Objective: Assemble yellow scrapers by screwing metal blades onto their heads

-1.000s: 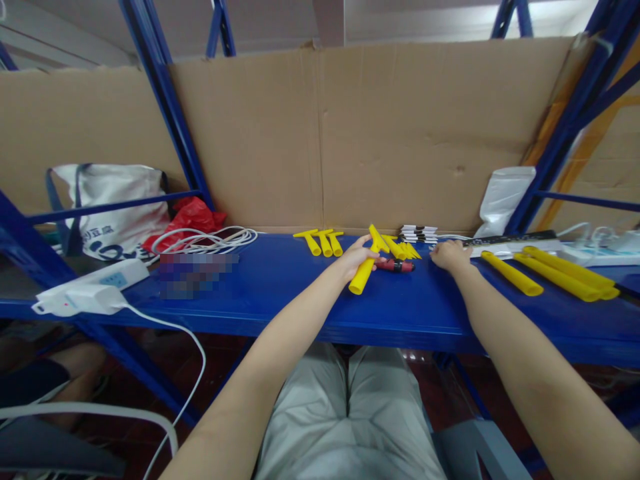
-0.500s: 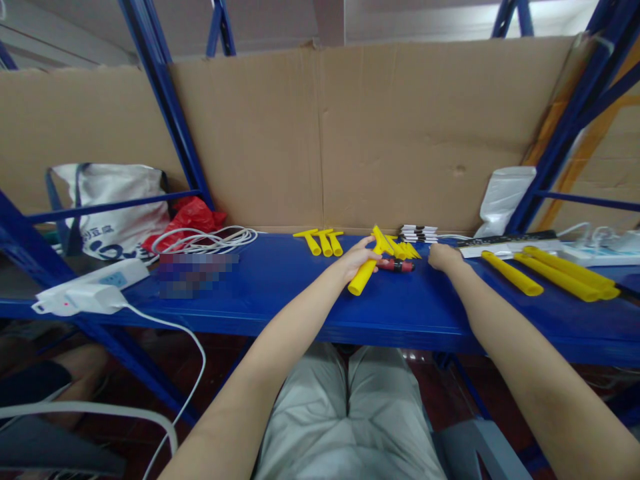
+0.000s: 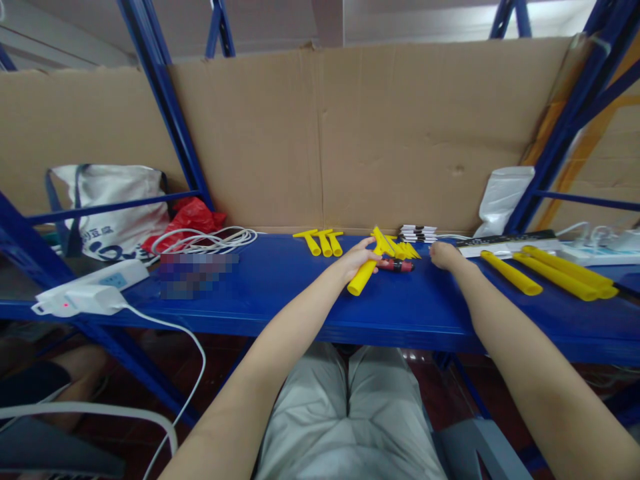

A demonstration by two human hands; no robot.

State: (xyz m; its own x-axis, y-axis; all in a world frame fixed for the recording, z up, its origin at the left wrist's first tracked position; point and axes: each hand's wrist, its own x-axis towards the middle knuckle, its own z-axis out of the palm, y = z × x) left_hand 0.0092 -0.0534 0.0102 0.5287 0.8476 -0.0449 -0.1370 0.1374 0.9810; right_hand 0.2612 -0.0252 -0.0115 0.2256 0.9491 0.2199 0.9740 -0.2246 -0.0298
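My left hand [image 3: 361,259] is closed around a yellow T-shaped tool with a tubular handle [image 3: 362,277], its round end pointing toward me and its crosspiece angled away. Just past it lie several more yellow pieces [image 3: 400,249], partly overlapped by the held one. A red and black cylindrical item [image 3: 399,265] rests on the table beside my left hand. To the right, my right hand [image 3: 443,256] is closed near the table top; whatever its fingers hold is hidden. Close to it sits a stack of white packets with black bands [image 3: 419,233].
Three yellow T-shaped tools [image 3: 327,244] lie left of my hands. Yellow tubes [image 3: 565,275] lie at the right before a power strip [image 3: 595,253]. A cardboard wall [image 3: 390,133] stands behind the blue table [image 3: 280,293]. Coiled white cable [image 3: 215,241] and a cloth bag [image 3: 117,207] are left.
Hardly anything differs. My right hand has turned slightly at the same spot, while my left hand keeps hold of the yellow T-shaped tool.
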